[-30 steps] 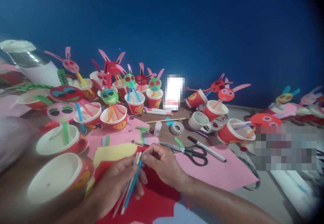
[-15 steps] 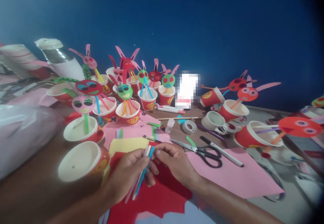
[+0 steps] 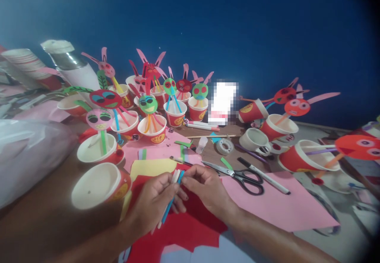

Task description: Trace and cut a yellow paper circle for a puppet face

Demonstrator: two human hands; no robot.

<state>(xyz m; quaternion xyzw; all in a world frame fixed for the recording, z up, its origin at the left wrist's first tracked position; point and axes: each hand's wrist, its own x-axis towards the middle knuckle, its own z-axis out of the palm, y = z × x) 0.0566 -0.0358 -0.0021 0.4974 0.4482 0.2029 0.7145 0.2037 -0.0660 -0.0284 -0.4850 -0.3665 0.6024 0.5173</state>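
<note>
While the left hand (image 3: 156, 198) clasps the sticks (image 3: 168, 208) above the red paper (image 3: 192, 229), the right hand (image 3: 209, 188) pinches their blue tops, seemingly to steady them, with the scissors (image 3: 236, 173) right of that paper, presumably for ready reach.

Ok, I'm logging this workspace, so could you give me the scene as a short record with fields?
Left hand: holds a bundle of blue and white sticks
Right hand: at the sticks' upper ends, grip unclear
Beneath: red paper
Right of hands: black-handled scissors, marker
Beyond scissors: tape roll, mug
Farther back: red-and-white cups, several with paper faces
Background: blue wall
</note>
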